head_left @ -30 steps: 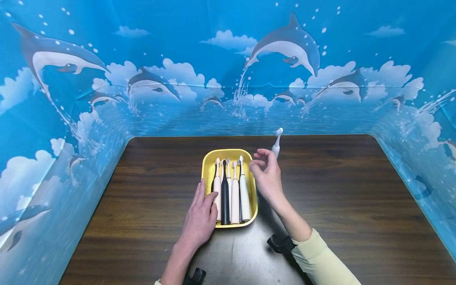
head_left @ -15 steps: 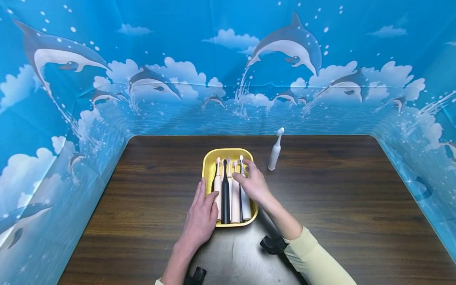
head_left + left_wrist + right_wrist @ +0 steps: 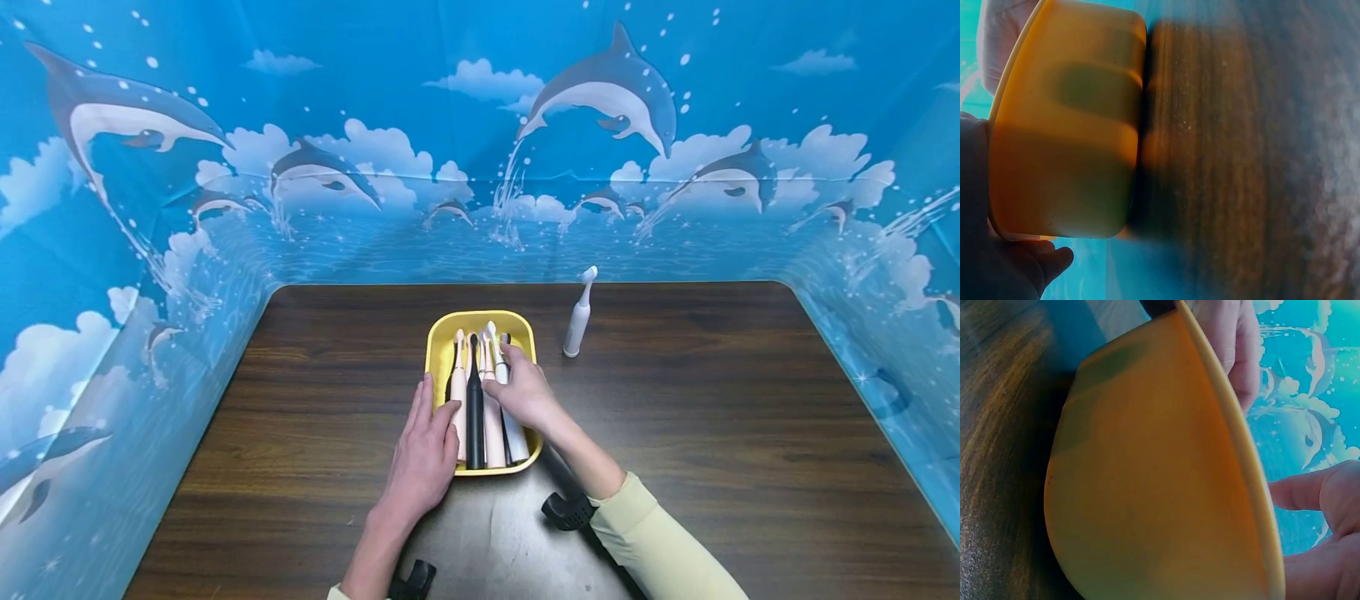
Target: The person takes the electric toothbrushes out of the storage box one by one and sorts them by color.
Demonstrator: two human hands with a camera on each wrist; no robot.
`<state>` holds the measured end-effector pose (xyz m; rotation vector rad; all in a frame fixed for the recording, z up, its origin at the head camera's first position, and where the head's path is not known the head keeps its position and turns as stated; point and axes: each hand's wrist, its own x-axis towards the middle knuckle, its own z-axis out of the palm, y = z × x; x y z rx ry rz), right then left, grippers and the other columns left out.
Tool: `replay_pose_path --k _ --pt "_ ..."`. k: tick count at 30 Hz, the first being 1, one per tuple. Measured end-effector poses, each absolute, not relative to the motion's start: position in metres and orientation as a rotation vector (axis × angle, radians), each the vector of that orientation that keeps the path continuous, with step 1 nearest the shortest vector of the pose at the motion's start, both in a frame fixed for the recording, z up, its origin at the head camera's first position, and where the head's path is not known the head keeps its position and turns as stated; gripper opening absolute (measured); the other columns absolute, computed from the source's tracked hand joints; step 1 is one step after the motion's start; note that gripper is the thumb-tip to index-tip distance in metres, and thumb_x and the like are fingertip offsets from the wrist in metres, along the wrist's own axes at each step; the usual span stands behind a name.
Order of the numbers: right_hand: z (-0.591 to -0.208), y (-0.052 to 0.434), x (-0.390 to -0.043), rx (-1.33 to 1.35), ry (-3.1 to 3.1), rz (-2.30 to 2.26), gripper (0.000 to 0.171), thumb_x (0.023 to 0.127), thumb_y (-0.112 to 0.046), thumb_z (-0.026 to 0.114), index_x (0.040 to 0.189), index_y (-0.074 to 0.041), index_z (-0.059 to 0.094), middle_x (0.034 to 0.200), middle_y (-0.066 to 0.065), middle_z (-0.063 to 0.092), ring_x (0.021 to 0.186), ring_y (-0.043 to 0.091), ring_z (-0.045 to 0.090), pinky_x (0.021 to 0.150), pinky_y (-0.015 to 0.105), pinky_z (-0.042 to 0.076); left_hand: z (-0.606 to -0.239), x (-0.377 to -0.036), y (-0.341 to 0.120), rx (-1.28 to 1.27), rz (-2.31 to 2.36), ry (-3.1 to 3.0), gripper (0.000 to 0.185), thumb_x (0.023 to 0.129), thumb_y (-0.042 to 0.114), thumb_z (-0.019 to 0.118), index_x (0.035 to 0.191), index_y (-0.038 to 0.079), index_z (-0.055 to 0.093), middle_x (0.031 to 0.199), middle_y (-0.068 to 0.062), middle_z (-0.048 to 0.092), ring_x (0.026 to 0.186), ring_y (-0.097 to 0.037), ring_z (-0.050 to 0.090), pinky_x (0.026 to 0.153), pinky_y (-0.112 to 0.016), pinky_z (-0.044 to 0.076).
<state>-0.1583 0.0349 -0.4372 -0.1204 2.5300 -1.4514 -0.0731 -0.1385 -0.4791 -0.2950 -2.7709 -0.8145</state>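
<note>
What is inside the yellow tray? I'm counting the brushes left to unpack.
The yellow tray holds electric toothbrushes side by side: a black one, pale pink ones, and a white one in the right hand. Both hands, the left hand included, cover parts, so the count is uncertain.

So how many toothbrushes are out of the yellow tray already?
One white toothbrush stands upright on the table. The right hand grips another white toothbrush, its head lifted; the left hand rests on the yellow tray. The black toothbrush and others remain inside.
</note>
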Motion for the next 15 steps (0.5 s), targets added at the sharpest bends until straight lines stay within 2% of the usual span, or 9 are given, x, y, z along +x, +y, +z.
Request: replay_pose_path --k 4,8,15 --pt "-0.4374 0.0343 -0.1574 -0.173 2.541 -1.456 0.065 0.088 -0.005 0.073 0.146 0.007 0.046 0.125 0.022 0.067 0.114 0.032 0.064 0.098 0.046 0.051 -0.4785 -0.0726 -0.1378 -0.29 -0.818 -2.778 0.031 0.099 0.007 0.055 0.127 -0.001 0.067 0.163 -0.03 0.024 0.15 -0.044 0.026 0.116 -0.057 0.032" --pt "-0.4366 0.0356 -0.1563 -0.262 2.548 -1.429 0.058 0.088 -0.001 0.071 0.141 0.008 0.051 0.112 0.017 0.068 0.099 0.028 0.065 0.087 0.042 0.055 -0.4787 -0.0725 -0.1365 -0.301 -0.819 -2.765 0.031 0.098 0.007 0.057 0.126 -0.001 0.067 0.162 -0.03 0.025 0.149 -0.045 0.028 0.116 -0.056 0.032" --pt "-0.4304 0.0411 -0.1526 -0.396 2.509 -1.334 0.042 0.093 -0.007 0.069 0.132 0.006 0.059 0.115 0.017 0.068 0.103 0.029 0.066 0.089 0.043 0.056 -0.4782 -0.0726 -0.135 -0.284 -0.835 -2.777 0.034 0.1 0.008 0.055 0.131 -0.001 0.065 0.164 -0.027 0.024 0.151 -0.041 0.026 0.116 -0.054 0.033"
